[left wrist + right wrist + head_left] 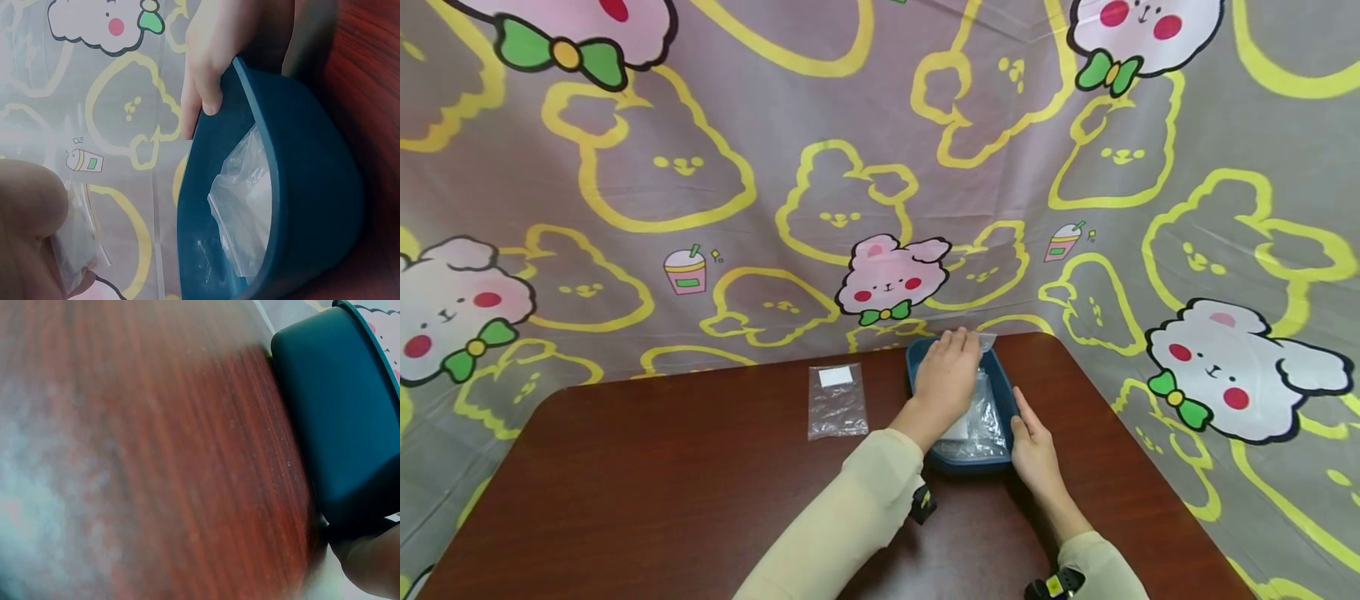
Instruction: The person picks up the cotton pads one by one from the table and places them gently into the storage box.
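My left hand is over the dark blue plastic bin and pinches a small clear plastic bag. The bag's edge pokes out past the fingertips in the head view. With thumb and fingers on either side of the wall, my right hand grips the bin's right side. Inside the bin lie clear zip bags with white labels or inserts, partly hidden by my left hand and forearm. The right wrist view shows the bin's outer wall with part of a hand at its lower corner.
Another clear plastic bag with a white label lies flat on the brown wooden table, left of the bin. A patterned cloth with cartoon rabbits hangs behind the table and along its right side.
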`<state>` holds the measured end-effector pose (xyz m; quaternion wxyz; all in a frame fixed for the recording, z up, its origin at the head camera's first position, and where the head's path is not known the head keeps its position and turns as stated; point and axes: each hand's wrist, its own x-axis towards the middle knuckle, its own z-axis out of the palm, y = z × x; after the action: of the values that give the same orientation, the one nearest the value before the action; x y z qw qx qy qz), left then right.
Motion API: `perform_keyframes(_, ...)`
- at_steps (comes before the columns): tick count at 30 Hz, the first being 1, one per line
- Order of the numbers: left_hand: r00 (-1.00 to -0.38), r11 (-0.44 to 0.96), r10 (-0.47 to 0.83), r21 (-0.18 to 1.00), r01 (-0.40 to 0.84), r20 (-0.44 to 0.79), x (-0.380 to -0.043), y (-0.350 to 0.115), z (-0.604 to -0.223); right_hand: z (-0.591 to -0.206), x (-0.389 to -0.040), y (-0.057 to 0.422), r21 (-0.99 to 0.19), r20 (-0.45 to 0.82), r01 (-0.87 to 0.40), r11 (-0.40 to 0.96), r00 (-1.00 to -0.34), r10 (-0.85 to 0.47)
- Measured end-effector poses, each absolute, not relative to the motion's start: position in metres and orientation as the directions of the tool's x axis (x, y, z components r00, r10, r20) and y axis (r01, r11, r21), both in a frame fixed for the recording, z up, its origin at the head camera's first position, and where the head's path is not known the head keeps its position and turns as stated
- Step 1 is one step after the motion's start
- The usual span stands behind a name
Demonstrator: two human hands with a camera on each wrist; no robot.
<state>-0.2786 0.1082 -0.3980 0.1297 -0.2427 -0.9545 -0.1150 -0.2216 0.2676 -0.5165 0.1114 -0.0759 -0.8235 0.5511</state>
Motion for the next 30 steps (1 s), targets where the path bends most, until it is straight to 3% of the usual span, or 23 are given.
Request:
perform_keyframes(14,-0.847,0.856,0.441,0.146,0.496,0.298,-0.280,0.119,-0.399,-0.514,-0.225,0.268,-0.927,0.097,-0.003,0.376,-0.968,0.232)
perform_keyframes(30,-0.880,0.855,0.429,0.222,0.468,0.202,-0.281,0.130,-0.409,-0.517,-0.225,0.269,-0.923,0.098,-0.005,0.384,-0.970,0.223)
